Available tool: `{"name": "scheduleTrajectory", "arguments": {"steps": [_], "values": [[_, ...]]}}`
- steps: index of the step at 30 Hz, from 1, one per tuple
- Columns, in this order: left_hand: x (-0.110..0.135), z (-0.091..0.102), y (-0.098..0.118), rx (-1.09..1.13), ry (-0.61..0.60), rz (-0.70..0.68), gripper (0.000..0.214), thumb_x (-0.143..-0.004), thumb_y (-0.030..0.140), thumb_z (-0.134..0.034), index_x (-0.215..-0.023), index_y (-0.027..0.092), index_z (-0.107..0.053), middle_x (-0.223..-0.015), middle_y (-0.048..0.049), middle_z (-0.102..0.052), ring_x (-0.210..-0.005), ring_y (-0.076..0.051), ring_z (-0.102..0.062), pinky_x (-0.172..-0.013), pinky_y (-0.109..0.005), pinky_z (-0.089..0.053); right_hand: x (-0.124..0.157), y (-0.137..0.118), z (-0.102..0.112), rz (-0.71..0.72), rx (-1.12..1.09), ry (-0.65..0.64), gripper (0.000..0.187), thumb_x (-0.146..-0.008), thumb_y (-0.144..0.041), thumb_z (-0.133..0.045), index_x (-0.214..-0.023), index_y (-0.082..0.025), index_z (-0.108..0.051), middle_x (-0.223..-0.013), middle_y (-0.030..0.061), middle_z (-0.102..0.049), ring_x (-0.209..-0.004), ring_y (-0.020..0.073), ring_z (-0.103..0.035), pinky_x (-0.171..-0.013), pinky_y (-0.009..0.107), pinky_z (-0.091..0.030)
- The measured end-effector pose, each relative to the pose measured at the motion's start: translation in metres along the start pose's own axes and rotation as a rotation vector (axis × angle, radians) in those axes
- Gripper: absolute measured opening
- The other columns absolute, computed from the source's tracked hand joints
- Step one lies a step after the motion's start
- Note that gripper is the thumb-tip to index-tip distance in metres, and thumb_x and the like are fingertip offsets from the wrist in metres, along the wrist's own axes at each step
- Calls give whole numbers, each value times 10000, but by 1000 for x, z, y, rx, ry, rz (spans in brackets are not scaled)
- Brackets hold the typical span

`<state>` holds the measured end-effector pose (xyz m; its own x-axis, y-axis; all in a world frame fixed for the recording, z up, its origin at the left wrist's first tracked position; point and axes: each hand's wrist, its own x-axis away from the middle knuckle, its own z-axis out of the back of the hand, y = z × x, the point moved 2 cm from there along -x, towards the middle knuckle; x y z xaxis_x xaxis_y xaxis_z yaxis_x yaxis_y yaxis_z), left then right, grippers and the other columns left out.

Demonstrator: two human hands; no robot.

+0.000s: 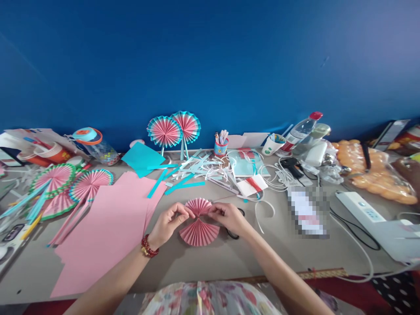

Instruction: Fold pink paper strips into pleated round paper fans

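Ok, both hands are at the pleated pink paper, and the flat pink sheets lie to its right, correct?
Not quite: in the head view the flat pink sheets lie to its left. The left hand and right hand are at the pleated pink paper.

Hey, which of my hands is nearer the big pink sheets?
Left. Your left hand is just right of the pink sheets, at the left side of the pleated pink paper; your right hand is farther away, at its right side.
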<state>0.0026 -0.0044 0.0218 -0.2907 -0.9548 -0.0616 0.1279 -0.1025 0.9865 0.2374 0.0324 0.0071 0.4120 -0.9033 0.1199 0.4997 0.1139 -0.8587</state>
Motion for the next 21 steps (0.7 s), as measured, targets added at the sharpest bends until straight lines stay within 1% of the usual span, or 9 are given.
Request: {"name": "scheduleTrajectory", "arguments": {"steps": [4, 7, 9, 12, 15, 19, 21], "values": [[-1, 8, -1, -65, 20, -11, 160, -934, 293, -518, -819, 183, -539, -823, -33, -671, -832, -162, -632, -775, -296, -490, -1, 0, 6, 20, 47, 13, 168, -833, -348, -611, -785, -207, -690, -593, -43, -540, -541, 112, -442, -530, 214, -306], [-1, 10, -3, -123, 20, -14, 168, -927, 294, -519, -812, 178, -557, -798, -25, -652, -786, -156, -619, -747, -283, -483, -4, -3, 9, 74, 73, 21, 202, -855, -368, -594, -784, -202, -684, -602, -40, -531, -531, 107, -414, -520, 212, -293], [-1, 11, -4, -164, 41, 1, 177, -924, 295, -515, -807, 175, -570, -797, -25, -646, -782, -157, -616, -747, -277, -477, -5, -5, 11, 113, 83, 11, 224, -873, -374, -575, -785, -195, -677, -604, -37, -531, -530, 106, -412, -515, 208, -290], [1, 11, -7, -214, 70, 37, 178, -918, 287, -519, -799, 172, -586, -805, -29, -644, -788, -159, -609, -744, -265, -462, -5, -9, 13, 167, 88, -25, 227, -894, -356, -552, -789, -188, -662, -658, -22, -578, -573, 113, -465, -541, 201, -318], [2, 12, -9, -216, 87, 66, 171, -913, 286, -520, -800, 175, -586, -803, -29, -646, -779, -160, -604, -734, -260, -454, -4, -11, 13, 183, 119, -36, 199, -898, -323, -546, -804, -189, -659, -710, -3, -625, -621, 125, -517, -584, 203, -346], [0, 17, -12, -177, 86, 138, 180, -908, 306, -526, -798, 176, -585, -791, -24, -650, -762, -162, -607, -709, -257, -455, -5, -16, 16, 163, 193, -58, 169, -883, -293, -563, -794, -192, -664, -694, -6, -637, -598, 122, -526, -572, 206, -338], [-2, 20, -11, -145, 94, 157, 173, -900, 318, -545, -806, 178, -584, -795, -23, -658, -773, -165, -616, -718, -261, -465, -8, -21, 21, 191, 262, -71, 136, -870, -250, -569, -801, -199, -674, -713, -6, -651, -617, 123, -543, -588, 208, -343]]}}
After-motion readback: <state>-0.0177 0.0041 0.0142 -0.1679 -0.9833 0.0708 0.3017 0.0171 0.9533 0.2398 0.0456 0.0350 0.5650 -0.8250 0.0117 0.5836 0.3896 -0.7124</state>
